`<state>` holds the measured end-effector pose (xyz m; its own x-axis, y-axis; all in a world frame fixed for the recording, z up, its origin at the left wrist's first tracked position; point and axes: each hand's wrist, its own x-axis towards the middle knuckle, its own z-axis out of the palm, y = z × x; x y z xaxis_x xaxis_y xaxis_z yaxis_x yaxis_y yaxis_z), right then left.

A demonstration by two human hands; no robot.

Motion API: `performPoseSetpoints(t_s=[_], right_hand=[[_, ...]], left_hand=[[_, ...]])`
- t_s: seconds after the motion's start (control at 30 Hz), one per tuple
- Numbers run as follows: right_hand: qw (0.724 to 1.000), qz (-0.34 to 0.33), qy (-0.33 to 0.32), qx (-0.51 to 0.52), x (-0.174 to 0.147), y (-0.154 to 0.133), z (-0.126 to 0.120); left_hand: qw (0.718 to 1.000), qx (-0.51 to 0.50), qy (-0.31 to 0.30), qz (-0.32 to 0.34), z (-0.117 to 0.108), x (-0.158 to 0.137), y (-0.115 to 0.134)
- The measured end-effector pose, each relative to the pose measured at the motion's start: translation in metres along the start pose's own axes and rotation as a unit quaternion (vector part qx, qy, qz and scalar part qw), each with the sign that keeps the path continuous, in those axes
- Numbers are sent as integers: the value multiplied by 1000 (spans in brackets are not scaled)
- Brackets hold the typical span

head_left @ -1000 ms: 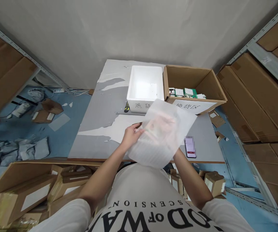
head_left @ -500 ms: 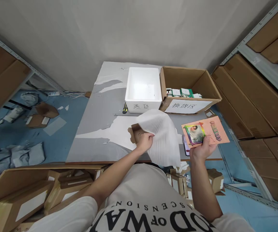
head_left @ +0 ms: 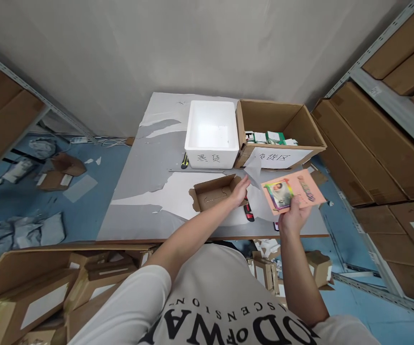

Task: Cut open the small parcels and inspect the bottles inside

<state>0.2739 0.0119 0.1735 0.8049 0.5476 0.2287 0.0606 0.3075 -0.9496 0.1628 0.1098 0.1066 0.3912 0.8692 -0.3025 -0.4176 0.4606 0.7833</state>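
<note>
1. Right hand – thumb across the face, fingers beneath – grips a pink packet by its near edge, raised above the table's right side.
2. Left hand, fingertips pinched on a thin white sheet, is at the right end of an open cardboard box.
3. Risk: the packet could slip or bend, being held at one edge only.
4. Risk: the sheet, loose and near the packet, could snag it if swept right.
5. Risk: a red-and-black tool lies just beside the left hand; if it is a cutter, a careless reach could cause injury. Blade not visible.
6. Writing: white bin, handwritten "退货"; carton label, "货区" legible, first character partly covered; shirt, "SCENSION" and "OD OF WA" – cut off. Packet lettering unreadable.
</note>
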Motion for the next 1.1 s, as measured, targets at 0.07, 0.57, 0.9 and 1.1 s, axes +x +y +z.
performPoseSetpoints(t_s=[0.07,0.57,0.9,1.1], right_hand=[[995,73,-75,-7,-4,4,4],[874,331,-343,91,-45,8,46],[907,261,-330,40,-61,11,48],[881,84,-457,-82,-82,-11,51]], left_hand=[[1000,-6,-4,-24,-14,-16,11],[993,48,83,71,-70,-125,60],[959,180,133,175,-65,-142,61],[985,94,33,144,-53,-149,61]])
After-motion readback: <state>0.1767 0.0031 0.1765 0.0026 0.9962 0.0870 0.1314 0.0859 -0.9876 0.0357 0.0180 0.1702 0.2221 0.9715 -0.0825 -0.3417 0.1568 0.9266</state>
